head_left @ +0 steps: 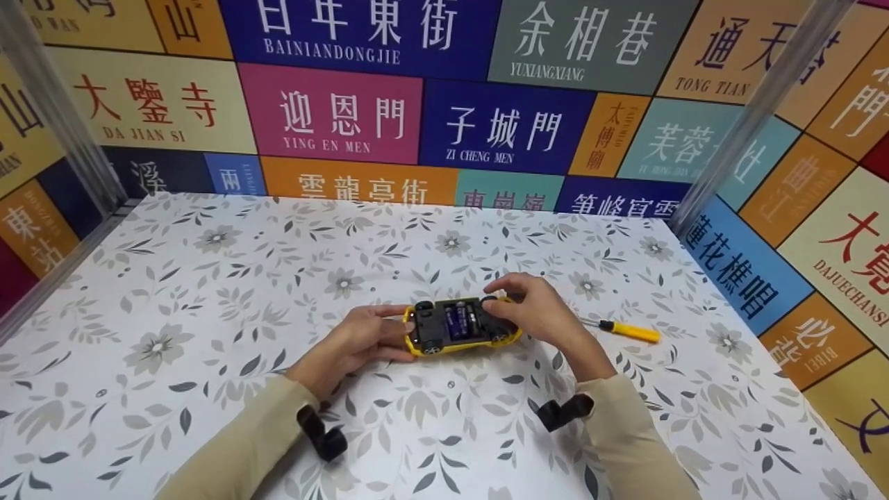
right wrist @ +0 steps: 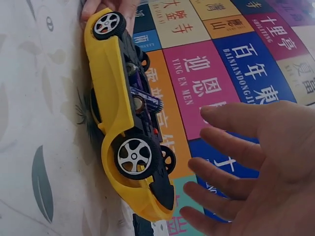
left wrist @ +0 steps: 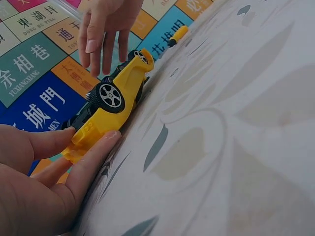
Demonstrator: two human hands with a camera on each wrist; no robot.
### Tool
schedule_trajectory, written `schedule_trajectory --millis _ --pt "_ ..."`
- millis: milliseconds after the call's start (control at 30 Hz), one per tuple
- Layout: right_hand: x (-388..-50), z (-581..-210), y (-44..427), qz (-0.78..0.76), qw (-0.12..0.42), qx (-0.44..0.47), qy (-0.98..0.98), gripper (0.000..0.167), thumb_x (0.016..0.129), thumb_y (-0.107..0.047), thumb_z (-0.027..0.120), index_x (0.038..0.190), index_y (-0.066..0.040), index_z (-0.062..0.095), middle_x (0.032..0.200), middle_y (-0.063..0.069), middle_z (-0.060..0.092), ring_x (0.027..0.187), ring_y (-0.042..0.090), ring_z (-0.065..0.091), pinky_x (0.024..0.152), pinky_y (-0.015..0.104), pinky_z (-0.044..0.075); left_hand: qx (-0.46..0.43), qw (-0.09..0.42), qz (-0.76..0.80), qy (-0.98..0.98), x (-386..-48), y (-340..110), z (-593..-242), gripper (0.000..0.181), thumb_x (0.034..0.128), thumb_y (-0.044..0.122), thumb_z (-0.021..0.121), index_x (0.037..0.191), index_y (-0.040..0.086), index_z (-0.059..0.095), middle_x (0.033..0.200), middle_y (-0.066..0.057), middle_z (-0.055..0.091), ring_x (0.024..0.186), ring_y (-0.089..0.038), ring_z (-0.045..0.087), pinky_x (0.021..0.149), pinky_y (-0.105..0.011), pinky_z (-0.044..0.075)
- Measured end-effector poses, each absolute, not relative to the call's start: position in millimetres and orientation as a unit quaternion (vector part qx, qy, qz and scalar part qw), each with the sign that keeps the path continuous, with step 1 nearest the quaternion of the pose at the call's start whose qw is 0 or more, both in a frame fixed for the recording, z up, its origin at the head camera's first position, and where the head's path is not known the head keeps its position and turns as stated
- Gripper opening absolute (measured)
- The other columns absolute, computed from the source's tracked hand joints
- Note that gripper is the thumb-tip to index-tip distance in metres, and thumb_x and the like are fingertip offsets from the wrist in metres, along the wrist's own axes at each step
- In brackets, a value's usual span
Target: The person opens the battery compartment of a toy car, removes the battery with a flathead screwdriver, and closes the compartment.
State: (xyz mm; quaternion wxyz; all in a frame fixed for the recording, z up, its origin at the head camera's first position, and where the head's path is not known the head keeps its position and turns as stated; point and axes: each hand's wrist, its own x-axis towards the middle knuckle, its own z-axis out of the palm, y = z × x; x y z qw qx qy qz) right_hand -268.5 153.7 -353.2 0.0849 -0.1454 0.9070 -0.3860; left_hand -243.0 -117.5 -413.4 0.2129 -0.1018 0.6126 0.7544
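A yellow toy car (head_left: 464, 326) lies upside down on the table, its black underside and wheels facing up. Purple batteries (head_left: 458, 319) sit in the uncovered compartment in its underside; in the right wrist view one battery (right wrist: 147, 102) stands tilted partly out. My left hand (head_left: 361, 337) holds the car's left end, thumb on one side and fingers on the other, as the left wrist view (left wrist: 54, 177) also shows. Over the car's right end hovers my right hand (head_left: 531, 312), fingers spread and apart from the car in the right wrist view (right wrist: 246, 167).
A screwdriver (head_left: 628, 331) with a yellow and black handle lies right of the right hand, its shaft partly hidden by the wrist. The flower-patterned tabletop (head_left: 278, 271) meets walls of coloured sign panels (head_left: 333, 114) behind and at both sides.
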Motion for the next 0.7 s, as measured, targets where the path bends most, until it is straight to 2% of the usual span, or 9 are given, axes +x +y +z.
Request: schedule_trajectory --millis 267,500,700 --pt "-266 -362 143 -0.366 0.055 -0.226 0.901 0.031 0.094 -0.026 0.071 0.122 -0.015 0.070 0.151 0.005 0.050 0.143 0.033 0.042 0.116 0.055 0.039 -0.097 0.215 0.750 0.618 -242 -116 -414 0.055 0.0922 -0.001 0.065 0.145 0.004 0.050 0.131 -0.029 0.063 0.106 -0.037 0.071 0.080 -0.041 0.064" --pt "-262 -369 134 -0.315 0.047 -0.259 0.912 0.038 0.090 -0.029 0.076 0.125 -0.018 0.068 0.155 0.005 0.045 0.145 0.036 0.038 0.118 0.057 0.035 -0.093 0.211 0.754 0.616 -243 -116 -415 0.057 0.0911 0.000 0.066 0.145 0.003 0.049 0.130 -0.031 0.062 0.103 -0.037 0.072 0.080 -0.040 0.064" --pt "-258 -372 128 -0.284 0.048 -0.265 0.920 0.044 0.088 -0.031 0.077 0.128 -0.018 0.067 0.157 0.006 0.043 0.148 0.033 0.033 0.122 0.062 0.022 -0.094 0.216 0.751 0.617 -243 -117 -414 0.055 0.0913 0.000 0.066 0.144 0.004 0.051 0.129 -0.031 0.062 0.102 -0.036 0.072 0.080 -0.040 0.064"
